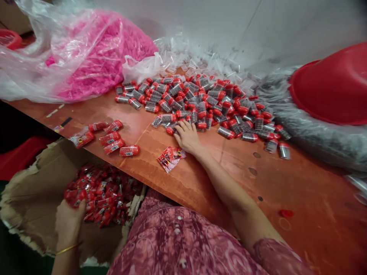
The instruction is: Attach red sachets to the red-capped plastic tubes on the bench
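Observation:
My right hand (pixel 187 136) is at the near edge of a heap of small clear containers with red caps (pixel 186 93). Its fingers curl over one red-capped container (pixel 170 131), partly hidden beneath them. Just below that hand, a few flat red printed wrappers (pixel 169 157) lie fanned on the table. My left hand (pixel 68 217) is low inside a torn-edged carton (pixel 37 206), by a pile of red packets (pixel 104 198). A red packet (pixel 75 196) shows between its thumb and fingers, which are partly hidden.
Several filled red packets (pixel 110 142) lie on the orange table (pixel 252 194) near its left edge. A clear bag of pink pieces (pixel 100 57) stands at the back left. Clear plastic pieces (pixel 197 57) are heaped behind. At right, a red tub (pixel 332 84) rests on a plastic bag (pixel 318 137).

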The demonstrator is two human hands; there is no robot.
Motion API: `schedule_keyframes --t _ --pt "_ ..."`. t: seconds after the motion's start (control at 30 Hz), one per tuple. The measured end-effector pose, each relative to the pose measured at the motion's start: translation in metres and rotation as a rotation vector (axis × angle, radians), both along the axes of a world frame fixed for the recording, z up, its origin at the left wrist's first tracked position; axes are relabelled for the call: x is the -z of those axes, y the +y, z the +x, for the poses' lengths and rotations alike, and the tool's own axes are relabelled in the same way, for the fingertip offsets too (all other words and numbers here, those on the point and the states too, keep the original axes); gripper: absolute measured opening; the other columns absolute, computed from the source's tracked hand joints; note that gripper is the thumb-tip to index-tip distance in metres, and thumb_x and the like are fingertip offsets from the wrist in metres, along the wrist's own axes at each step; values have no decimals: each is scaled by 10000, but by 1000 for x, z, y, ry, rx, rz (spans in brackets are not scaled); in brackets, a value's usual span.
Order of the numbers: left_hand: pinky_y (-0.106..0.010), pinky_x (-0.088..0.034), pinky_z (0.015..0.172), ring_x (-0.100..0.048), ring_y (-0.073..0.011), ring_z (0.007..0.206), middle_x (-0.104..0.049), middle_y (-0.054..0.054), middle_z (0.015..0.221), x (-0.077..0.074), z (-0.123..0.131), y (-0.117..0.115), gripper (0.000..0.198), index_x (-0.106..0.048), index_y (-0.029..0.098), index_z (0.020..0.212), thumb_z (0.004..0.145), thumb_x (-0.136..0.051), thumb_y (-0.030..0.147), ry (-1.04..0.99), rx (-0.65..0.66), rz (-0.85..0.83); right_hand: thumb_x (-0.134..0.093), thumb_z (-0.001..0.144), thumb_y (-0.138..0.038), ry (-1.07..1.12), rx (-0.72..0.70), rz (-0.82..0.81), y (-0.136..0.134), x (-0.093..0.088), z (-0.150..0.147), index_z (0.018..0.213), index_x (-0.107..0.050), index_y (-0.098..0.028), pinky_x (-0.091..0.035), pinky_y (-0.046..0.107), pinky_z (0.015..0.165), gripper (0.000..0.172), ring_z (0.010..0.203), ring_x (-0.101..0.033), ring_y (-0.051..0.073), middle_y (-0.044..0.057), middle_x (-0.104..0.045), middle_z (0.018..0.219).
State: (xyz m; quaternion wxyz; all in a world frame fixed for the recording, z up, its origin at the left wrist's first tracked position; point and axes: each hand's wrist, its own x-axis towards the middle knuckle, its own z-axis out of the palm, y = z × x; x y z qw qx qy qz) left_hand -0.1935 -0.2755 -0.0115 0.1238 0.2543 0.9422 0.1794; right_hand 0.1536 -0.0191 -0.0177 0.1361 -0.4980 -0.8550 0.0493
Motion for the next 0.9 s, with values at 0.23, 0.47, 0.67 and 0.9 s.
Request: schedule_keyframes --t 0.23,0.47,0.67,0.9 --pt "-460 -408 1005 -568 -282 1144 -672 -108 1116 -2 107 59 274 -644 192 973 834 -485 366 103 562 509 -338 928 -284 -11 -135 -19 -42 12 83 1223 -544 -190 -124 530 1118 372 1342 -343 255 110 -518 1348" --pt "-522 -288 1067 -393 -318 1313 -546 -118 1333 -5 220 160 292 -670 227 1086 831 -540 279 31 1154 337 -379 919 -365 5 -62 16 -81 4 96 1174 -588 -201 -160 581 1088 369 1339 -341 296 124 -540 1318" --pt "-556 -260 1068 -394 -324 1311 -585 -111 1287 7 212 167 297 -705 263 1038 875 -457 242 66 1242 250 -435 908 -296 275 5 116 -92 -2 69 965 -660 -176 -374 421 991 261 1080 -571 234 108 -684 1051" --pt "-563 -287 1050 -409 -288 1309 -576 -87 1306 2 190 160 292 -681 284 1072 880 -464 321 -36 1225 393 -562 832 -441 510 142 -76 -89 -9 22 888 -675 -183 -450 335 727 287 762 -610 211 96 -706 831"
